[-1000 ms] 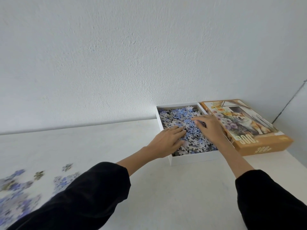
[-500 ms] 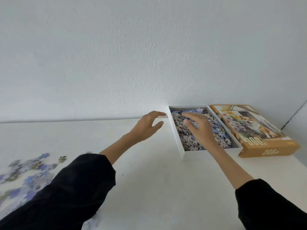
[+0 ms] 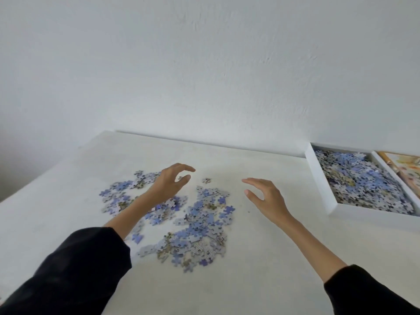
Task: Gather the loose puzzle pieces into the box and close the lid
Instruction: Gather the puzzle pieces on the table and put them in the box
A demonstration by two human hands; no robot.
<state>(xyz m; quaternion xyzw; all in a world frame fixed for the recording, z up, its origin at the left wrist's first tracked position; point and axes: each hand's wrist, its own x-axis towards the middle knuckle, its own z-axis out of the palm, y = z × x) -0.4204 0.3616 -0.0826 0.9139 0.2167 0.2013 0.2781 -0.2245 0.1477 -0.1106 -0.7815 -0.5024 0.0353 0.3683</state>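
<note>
The white box (image 3: 319, 178) sits against the wall (image 3: 204, 64), already heaped with pieces (image 3: 363, 185); its printed lid (image 3: 406, 171) lies just beyond it, cut off by the frame edge. Well left of the box, the loose puzzle pieces (image 3: 197, 226) are scattered on the bench (image 3: 250, 280). Left hand (image 3: 169, 185) hovers over them, fingers loosely curved, empty. Right hand (image 3: 266, 198), between the scatter and the box, is spread and empty too.

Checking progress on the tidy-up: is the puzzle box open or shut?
Open: the box has no lid on it, its pieces show from above, and the printed lid lies beside it.
</note>
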